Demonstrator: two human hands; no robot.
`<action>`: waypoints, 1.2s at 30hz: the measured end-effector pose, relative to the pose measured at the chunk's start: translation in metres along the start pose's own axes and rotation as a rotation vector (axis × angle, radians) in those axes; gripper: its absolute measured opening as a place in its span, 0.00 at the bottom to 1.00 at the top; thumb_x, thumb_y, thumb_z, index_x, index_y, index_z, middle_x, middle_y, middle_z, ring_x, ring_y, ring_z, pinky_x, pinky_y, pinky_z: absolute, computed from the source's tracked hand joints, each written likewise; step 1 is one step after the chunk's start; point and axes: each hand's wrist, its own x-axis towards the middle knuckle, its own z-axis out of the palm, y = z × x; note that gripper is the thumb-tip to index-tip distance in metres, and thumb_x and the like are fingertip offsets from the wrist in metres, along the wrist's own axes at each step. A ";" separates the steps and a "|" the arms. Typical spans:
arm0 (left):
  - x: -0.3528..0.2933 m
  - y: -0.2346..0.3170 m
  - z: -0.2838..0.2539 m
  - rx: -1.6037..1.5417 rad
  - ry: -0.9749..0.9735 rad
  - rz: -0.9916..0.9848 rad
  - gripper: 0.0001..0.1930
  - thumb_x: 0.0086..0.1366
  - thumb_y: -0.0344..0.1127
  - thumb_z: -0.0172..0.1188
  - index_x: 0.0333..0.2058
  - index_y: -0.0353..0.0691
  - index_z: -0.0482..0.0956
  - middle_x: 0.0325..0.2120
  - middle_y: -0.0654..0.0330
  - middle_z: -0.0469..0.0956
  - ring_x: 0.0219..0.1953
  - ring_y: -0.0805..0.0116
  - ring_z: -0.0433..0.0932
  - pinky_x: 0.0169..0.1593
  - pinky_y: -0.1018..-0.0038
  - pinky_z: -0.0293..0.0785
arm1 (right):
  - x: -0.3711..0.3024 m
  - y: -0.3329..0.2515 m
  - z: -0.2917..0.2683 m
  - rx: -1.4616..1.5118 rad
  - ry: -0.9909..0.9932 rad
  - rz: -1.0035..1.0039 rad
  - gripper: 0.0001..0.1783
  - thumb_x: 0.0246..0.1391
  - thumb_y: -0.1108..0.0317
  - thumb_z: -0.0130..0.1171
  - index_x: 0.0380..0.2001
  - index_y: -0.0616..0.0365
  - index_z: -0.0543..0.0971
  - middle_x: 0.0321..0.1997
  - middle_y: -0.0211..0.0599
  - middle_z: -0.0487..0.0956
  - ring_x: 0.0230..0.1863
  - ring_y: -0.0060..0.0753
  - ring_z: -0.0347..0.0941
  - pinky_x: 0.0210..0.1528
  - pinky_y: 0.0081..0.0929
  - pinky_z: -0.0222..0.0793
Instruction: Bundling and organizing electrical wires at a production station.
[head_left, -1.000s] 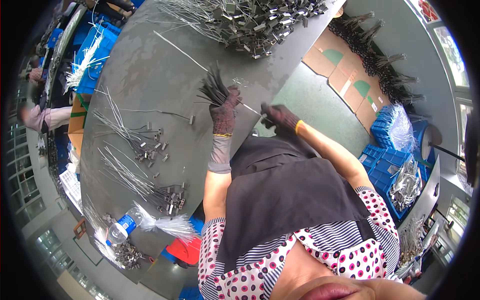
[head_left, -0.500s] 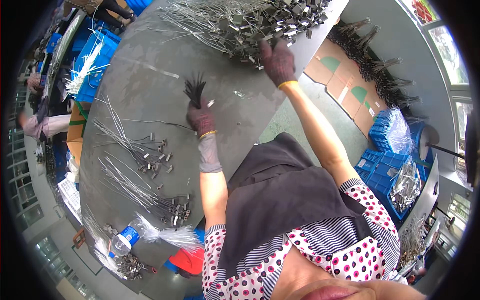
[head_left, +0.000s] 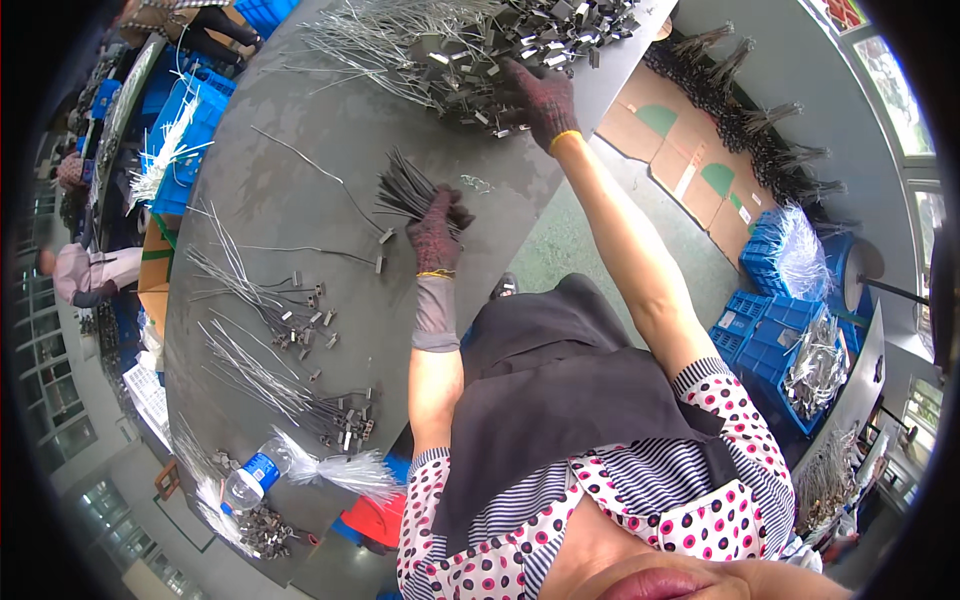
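My left hand point(head_left: 437, 235), in a dark red knitted glove, is closed around a bundle of thin black strips or tubes point(head_left: 403, 190) that fan out to the upper left. My gloved right hand point(head_left: 545, 100) reaches to the near edge of a large pile of silvery wires with small dark blocks point(head_left: 470, 60) on their ends. Its fingers look apart among the blocks; their tips are partly hidden. Left of my left hand, a single wire point(head_left: 335, 178) lies with its end block near the wrist. Another wire point(head_left: 310, 249) rests just below it.
Two bunches of block-ended wires point(head_left: 265, 300) point(head_left: 285, 390) lie on the grey table point(head_left: 330, 130). Near its lower edge are a plastic bottle point(head_left: 252, 480) and a clear bundle point(head_left: 345, 470). Blue crates point(head_left: 755, 330) and cardboard point(head_left: 680, 150) with more wire bundles stand right. People are at far left.
My left hand has moved right with the black bundle, and one more block-ended wire now lies on the table beside it. The right hand has shifted slightly up and left at the pile.
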 end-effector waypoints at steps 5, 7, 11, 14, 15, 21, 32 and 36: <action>-0.020 -0.034 0.026 -0.053 -0.223 -0.025 0.10 0.65 0.32 0.61 0.43 0.36 0.80 0.35 0.57 0.82 0.31 0.67 0.80 0.38 0.65 0.84 | 0.063 0.032 -0.010 -0.040 -0.038 0.084 0.19 0.50 0.60 0.68 0.40 0.63 0.78 0.36 0.48 0.82 0.31 0.40 0.82 0.30 0.33 0.78; -0.023 -0.043 0.038 -0.142 -0.230 -0.090 0.09 0.65 0.31 0.61 0.42 0.36 0.80 0.35 0.56 0.82 0.32 0.66 0.81 0.39 0.64 0.84 | 0.081 0.053 -0.032 -0.542 -0.092 -0.207 0.17 0.52 0.59 0.66 0.46 0.46 0.81 0.32 0.41 0.82 0.33 0.33 0.82 0.37 0.24 0.78; -0.021 -0.057 0.027 -0.134 -0.209 -0.112 0.11 0.65 0.32 0.61 0.45 0.36 0.77 0.38 0.55 0.81 0.36 0.62 0.81 0.43 0.60 0.84 | -0.005 0.010 -0.054 -0.396 -0.451 -0.248 0.13 0.55 0.68 0.63 0.34 0.70 0.80 0.32 0.42 0.83 0.32 0.33 0.80 0.34 0.29 0.78; -0.013 -0.064 0.058 -0.217 -0.317 -0.227 0.13 0.67 0.34 0.58 0.48 0.35 0.75 0.41 0.54 0.79 0.41 0.61 0.81 0.48 0.59 0.83 | -0.056 -0.001 -0.105 -0.130 -0.388 0.249 0.16 0.57 0.65 0.62 0.40 0.70 0.80 0.37 0.40 0.83 0.35 0.28 0.80 0.38 0.26 0.78; -0.013 -0.066 0.070 -0.219 -0.406 -0.239 0.14 0.68 0.35 0.57 0.49 0.35 0.74 0.42 0.53 0.79 0.43 0.60 0.80 0.49 0.59 0.82 | -0.071 0.006 -0.124 -0.187 -0.330 0.195 0.16 0.57 0.66 0.62 0.42 0.70 0.80 0.37 0.39 0.83 0.36 0.28 0.80 0.38 0.25 0.78; -0.035 -0.051 0.142 -0.357 -0.500 -0.287 0.14 0.68 0.34 0.55 0.49 0.33 0.74 0.42 0.50 0.79 0.44 0.56 0.80 0.51 0.56 0.81 | -0.180 0.030 -0.249 -0.344 -0.244 0.154 0.13 0.59 0.70 0.58 0.44 0.65 0.82 0.32 0.36 0.82 0.31 0.24 0.76 0.35 0.22 0.74; -0.044 -0.035 0.135 -0.206 -0.320 0.056 0.09 0.66 0.35 0.60 0.40 0.37 0.77 0.33 0.57 0.79 0.35 0.60 0.80 0.49 0.53 0.80 | -0.280 0.093 -0.411 -0.670 -0.033 0.594 0.15 0.53 0.62 0.62 0.33 0.67 0.83 0.20 0.34 0.78 0.21 0.23 0.71 0.26 0.24 0.68; -0.032 -0.022 0.104 -0.479 -0.150 -0.009 0.10 0.65 0.40 0.63 0.40 0.43 0.77 0.33 0.59 0.79 0.32 0.63 0.79 0.47 0.53 0.79 | -0.277 0.094 -0.434 -0.714 0.037 0.606 0.17 0.50 0.58 0.65 0.30 0.66 0.83 0.18 0.33 0.76 0.18 0.23 0.69 0.22 0.24 0.65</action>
